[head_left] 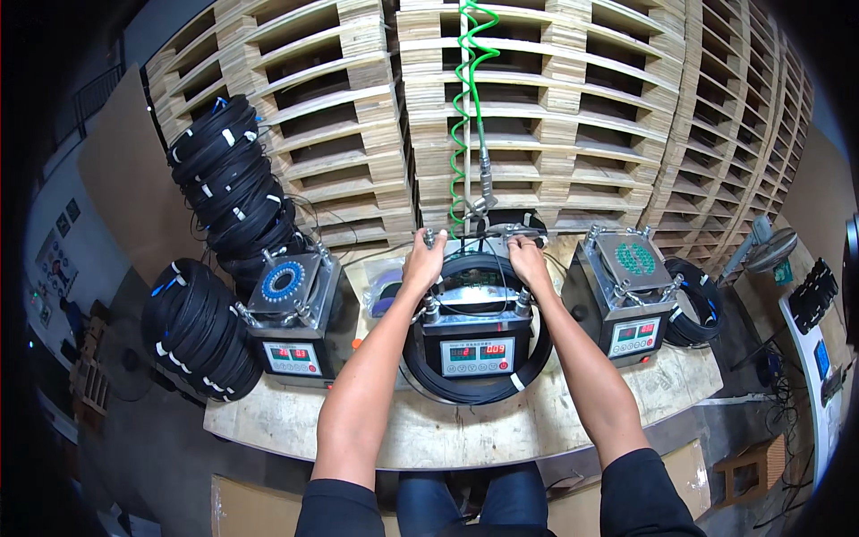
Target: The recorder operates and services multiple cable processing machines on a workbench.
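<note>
A coil of black cable (419, 374) hangs around the middle machine, a squat metal-topped box with a lit control panel (478, 356). Both my arms reach over it to its back edge. At the back left, my left hand (423, 263) is closed beside a small metal knob (429, 237); what its fingers grip is hidden. Across from it, my right hand (530, 259) has its fingers closed at the back right, where strands of black cable pass. Its grip is also too small to make out. The machine's top plate is partly covered by cable.
Similar machines flank this one, the left with a blue ring (283, 281) on top, the right with green pieces (636, 259). Black cable coils (199, 327) are stacked at left; another coil (693, 309) lies right. A green spiral air hose (478, 80) hangs before wooden pallets (582, 107).
</note>
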`<state>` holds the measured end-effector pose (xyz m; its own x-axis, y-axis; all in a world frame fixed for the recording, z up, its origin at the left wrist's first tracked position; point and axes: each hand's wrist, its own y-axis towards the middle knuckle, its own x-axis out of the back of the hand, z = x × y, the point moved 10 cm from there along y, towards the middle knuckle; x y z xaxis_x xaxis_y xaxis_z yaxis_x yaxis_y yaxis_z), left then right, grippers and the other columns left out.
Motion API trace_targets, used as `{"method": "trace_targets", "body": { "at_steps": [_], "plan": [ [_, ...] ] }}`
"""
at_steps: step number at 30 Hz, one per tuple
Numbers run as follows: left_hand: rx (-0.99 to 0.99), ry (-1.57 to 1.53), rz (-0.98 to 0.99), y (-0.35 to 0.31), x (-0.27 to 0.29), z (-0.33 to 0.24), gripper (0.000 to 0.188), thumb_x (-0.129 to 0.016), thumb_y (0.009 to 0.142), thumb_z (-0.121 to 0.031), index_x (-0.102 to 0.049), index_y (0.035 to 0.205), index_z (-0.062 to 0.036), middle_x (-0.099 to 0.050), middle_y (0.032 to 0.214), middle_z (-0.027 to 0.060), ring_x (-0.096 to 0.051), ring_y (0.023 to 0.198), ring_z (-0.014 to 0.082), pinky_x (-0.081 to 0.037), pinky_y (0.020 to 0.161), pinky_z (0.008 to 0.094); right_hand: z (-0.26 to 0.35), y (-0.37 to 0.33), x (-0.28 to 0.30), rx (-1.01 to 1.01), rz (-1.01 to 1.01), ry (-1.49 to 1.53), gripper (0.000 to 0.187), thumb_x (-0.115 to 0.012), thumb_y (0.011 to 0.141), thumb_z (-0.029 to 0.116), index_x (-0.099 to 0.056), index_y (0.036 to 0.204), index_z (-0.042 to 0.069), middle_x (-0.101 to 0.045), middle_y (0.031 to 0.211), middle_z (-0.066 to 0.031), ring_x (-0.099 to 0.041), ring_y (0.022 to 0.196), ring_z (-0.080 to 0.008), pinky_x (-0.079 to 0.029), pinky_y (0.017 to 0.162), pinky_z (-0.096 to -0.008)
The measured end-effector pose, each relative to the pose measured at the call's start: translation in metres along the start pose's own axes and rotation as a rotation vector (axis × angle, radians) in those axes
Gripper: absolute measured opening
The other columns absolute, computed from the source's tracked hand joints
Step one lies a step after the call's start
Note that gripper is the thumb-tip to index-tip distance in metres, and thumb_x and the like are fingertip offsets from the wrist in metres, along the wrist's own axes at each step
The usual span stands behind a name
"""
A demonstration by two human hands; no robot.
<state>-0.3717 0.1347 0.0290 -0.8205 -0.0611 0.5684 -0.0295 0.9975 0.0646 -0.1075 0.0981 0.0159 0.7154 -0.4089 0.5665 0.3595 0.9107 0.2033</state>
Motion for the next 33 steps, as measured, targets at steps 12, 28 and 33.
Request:
{"method": "trace_targets", "body": {
  "at_steps": [12,28,33],
  "plan": [
    [-0.049,-0.110,-0.011,0.006,-0.004,0.001,0.075,-0.055,0.091,-0.057,-0.036,0.148,-0.0116,-0.056,0.133,0.0278,-0.052,0.126,0.0426,-0.040,0.106,0.0440,-0.001,-0.003,0.005,-0.086,0.027,-0.046,0.044,-0.045,0.096,0.040,-0.063,0.124,0.012,-0.063,0.120,-0.0263,-0.059,0.113,-0.0449,-0.047,0.098,-0.0497],
    [-0.006,-0.121,-0.057,0.002,0.004,0.001,0.084,-0.063,0.088,-0.051,-0.031,0.149,-0.0021,-0.054,0.134,0.0311,-0.052,0.126,0.0419,-0.040,0.106,0.0433,0.008,-0.004,0.006,-0.052,0.031,-0.012,0.051,-0.050,0.094,0.046,-0.061,0.127,0.009,-0.064,0.117,-0.0288,-0.058,0.115,-0.0445,-0.046,0.099,-0.0476],
    [0.060,-0.105,0.005,0.002,-0.003,0.006,0.092,-0.057,0.088,-0.063,-0.030,0.149,0.0002,-0.046,0.143,0.0287,-0.044,0.135,0.0380,-0.034,0.111,0.0397,0.007,-0.007,0.011,-0.089,0.015,-0.039,0.057,-0.049,0.092,0.052,-0.064,0.125,0.007,-0.063,0.119,-0.0283,-0.057,0.117,-0.0440,-0.045,0.101,-0.0445]
  ]
}}
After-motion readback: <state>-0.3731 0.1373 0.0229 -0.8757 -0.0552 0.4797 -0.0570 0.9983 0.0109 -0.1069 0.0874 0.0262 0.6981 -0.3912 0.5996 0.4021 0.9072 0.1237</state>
